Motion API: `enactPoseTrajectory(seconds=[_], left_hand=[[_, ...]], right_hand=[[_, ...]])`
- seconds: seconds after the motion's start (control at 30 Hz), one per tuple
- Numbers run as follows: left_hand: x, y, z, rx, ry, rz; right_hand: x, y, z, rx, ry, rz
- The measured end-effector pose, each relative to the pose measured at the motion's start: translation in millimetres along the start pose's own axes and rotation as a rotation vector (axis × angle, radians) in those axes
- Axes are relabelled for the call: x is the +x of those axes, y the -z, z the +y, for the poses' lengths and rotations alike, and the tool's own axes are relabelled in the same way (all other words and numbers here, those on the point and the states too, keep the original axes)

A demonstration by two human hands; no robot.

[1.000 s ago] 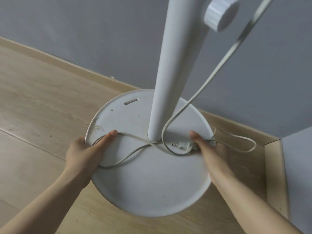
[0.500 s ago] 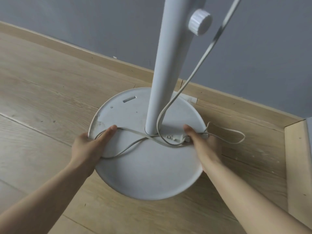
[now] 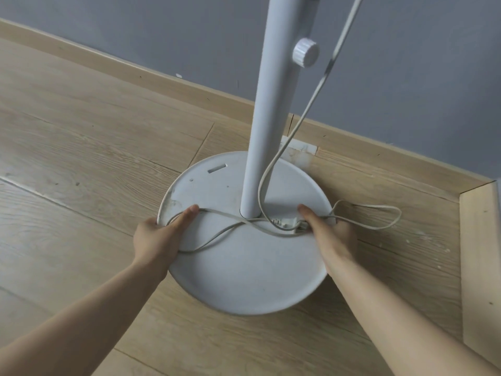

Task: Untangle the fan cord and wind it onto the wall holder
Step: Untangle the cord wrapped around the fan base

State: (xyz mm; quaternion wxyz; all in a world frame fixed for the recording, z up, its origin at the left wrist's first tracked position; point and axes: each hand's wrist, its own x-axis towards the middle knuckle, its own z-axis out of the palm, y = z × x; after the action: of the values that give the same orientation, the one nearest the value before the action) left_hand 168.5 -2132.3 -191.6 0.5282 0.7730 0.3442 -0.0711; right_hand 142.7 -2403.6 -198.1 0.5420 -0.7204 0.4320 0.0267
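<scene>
**Fan dragged off the wall, cord still knotted at the foot**

Left hand (image 3: 158, 236) clamps the base (image 3: 244, 278) rim at 9 o'clock: thumb flat on top, fingers tucked under, out of sight. The thumb tip sits right at one strand of the cord (image 3: 322, 78). Right hand (image 3: 329, 236) mirrors it at 3 o'clock, thumb on top and fingers under the rim. Neither hand is free, and both grips are the same as 1 s ago.

The cord is draped across the base in crossing strands in front of the pole (image 3: 273, 126) foot. The plug (image 3: 287, 223) lies at approx 4 o'clock from the pole, just beside the right thumb. A slack loop spills past the rim onto the floor (image 3: 95, 158) at 3 o'clock. One long run climbs toward 1 o'clock, past the knob (image 3: 305, 52), and out of frame.

What's changed: the far rim covered the skirting (image 3: 162, 81) a sec ago, and now a strip of skirting and a pale patch show at 12 o'clock. The base also sits farther from the viewer. It looks like the fan's been shifted clear of the wall (image 3: 135, 28), though head movement may account for some of that.

The tangle itself hasn't changed. So this reads as prep, i.e. making room, and no untangling has begun. The wall holder is not in view, so winding is still some way off.
</scene>
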Motion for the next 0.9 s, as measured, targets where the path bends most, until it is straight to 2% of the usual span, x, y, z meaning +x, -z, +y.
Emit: enactPoseTrajectory(seconds=[0.47,0.9], left_hand=[[9,5,2,0.007,0.107,-0.099],[7,-1,0,0.172,0.028,0.000]], right_hand=[[6,-4,-6,-0.083,0.052,-0.037],[18,-19,7,-0.092,0.094,0.146]])
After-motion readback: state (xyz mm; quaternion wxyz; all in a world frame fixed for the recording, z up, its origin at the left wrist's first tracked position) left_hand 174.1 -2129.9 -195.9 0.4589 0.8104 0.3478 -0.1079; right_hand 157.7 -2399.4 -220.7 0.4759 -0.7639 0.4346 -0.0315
